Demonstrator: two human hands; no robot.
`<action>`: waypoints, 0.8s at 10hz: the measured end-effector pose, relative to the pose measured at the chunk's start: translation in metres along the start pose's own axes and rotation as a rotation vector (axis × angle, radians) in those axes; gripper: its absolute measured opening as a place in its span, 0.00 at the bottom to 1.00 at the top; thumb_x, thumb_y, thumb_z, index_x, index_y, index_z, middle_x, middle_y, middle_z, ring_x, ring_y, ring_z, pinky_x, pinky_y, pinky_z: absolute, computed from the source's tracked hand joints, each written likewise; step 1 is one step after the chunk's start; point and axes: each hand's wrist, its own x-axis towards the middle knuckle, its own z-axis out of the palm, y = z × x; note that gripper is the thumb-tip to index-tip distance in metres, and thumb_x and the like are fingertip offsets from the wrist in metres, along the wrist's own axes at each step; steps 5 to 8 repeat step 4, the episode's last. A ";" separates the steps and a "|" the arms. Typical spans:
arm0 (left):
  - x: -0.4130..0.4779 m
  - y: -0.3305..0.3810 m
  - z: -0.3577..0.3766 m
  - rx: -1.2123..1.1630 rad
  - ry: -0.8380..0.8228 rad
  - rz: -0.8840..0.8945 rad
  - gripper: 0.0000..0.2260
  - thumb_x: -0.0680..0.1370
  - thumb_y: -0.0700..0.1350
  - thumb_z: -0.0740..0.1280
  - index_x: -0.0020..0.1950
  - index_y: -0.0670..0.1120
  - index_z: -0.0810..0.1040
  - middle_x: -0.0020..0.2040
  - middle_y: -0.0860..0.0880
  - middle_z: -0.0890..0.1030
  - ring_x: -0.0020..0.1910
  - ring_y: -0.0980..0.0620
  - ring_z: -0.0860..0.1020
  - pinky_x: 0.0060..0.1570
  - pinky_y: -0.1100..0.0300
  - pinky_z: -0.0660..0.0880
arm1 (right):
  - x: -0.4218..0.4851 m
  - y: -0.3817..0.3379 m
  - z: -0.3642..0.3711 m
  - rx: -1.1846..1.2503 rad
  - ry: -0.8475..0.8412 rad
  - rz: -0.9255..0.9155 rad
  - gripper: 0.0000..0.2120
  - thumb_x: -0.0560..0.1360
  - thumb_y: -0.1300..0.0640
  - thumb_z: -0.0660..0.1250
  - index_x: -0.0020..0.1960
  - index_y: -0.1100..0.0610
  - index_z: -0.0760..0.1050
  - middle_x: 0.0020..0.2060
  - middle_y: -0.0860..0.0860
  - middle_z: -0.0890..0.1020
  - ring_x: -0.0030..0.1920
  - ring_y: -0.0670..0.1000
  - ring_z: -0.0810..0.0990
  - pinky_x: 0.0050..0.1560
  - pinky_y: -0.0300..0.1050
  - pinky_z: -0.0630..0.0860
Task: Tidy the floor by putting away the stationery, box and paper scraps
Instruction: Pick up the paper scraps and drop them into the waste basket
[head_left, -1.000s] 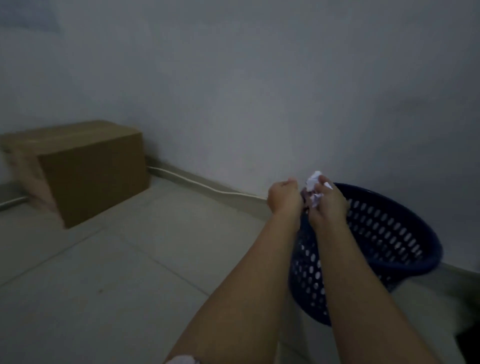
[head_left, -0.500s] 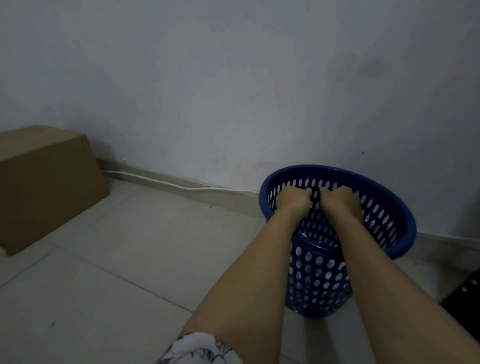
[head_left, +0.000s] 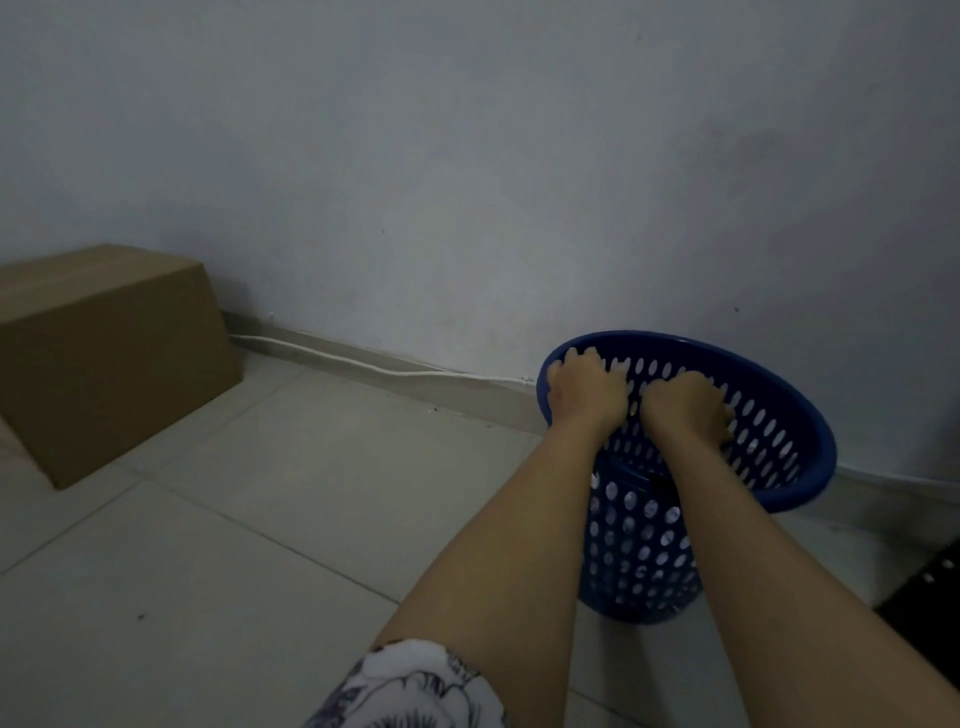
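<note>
Nearest, at the bottom edge, a floral-print sleeve (head_left: 410, 686) covers the person's left upper arm. Both bare forearms reach away over the pale tiled floor (head_left: 208, 545) to a blue perforated basket (head_left: 779, 483), which stands upright on the tiles at right, close to the wall. A dark object (head_left: 930, 582) cuts in at the near right edge.

Both hands sit side by side over the basket's mouth, backs up. The left hand (head_left: 589, 392) is at the near-left rim, its fingers slightly spread and pointing away, with nothing seen in them. The right hand (head_left: 685, 410) bends its fingers down inside the basket; their tips are hidden, so whether they hold anything cannot be told. No paper scraps show in either hand. Pale patches behind the holes low in the basket may be paper, but that is unclear.

Farther left, a closed cardboard box (head_left: 104, 358) stands on the floor by the wall (head_left: 467, 156). A white cable (head_left: 363, 364) runs along the skirting from the box towards the basket.
</note>
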 end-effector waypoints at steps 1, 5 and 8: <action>-0.007 -0.010 -0.024 -0.045 0.136 0.000 0.20 0.81 0.49 0.54 0.59 0.33 0.74 0.63 0.37 0.73 0.65 0.38 0.68 0.66 0.46 0.65 | -0.025 -0.011 0.005 0.057 0.074 -0.176 0.21 0.80 0.52 0.54 0.66 0.65 0.69 0.64 0.63 0.72 0.65 0.64 0.67 0.64 0.63 0.68; -0.079 -0.157 -0.223 0.225 0.484 -0.140 0.18 0.81 0.47 0.55 0.60 0.35 0.73 0.63 0.36 0.75 0.64 0.39 0.70 0.63 0.49 0.66 | -0.212 -0.117 0.102 0.109 -0.066 -0.679 0.22 0.79 0.50 0.56 0.67 0.63 0.66 0.64 0.63 0.71 0.67 0.62 0.64 0.64 0.57 0.63; -0.079 -0.157 -0.223 0.225 0.484 -0.140 0.18 0.81 0.47 0.55 0.60 0.35 0.73 0.63 0.36 0.75 0.64 0.39 0.70 0.63 0.49 0.66 | -0.212 -0.117 0.102 0.109 -0.066 -0.679 0.22 0.79 0.50 0.56 0.67 0.63 0.66 0.64 0.63 0.71 0.67 0.62 0.64 0.64 0.57 0.63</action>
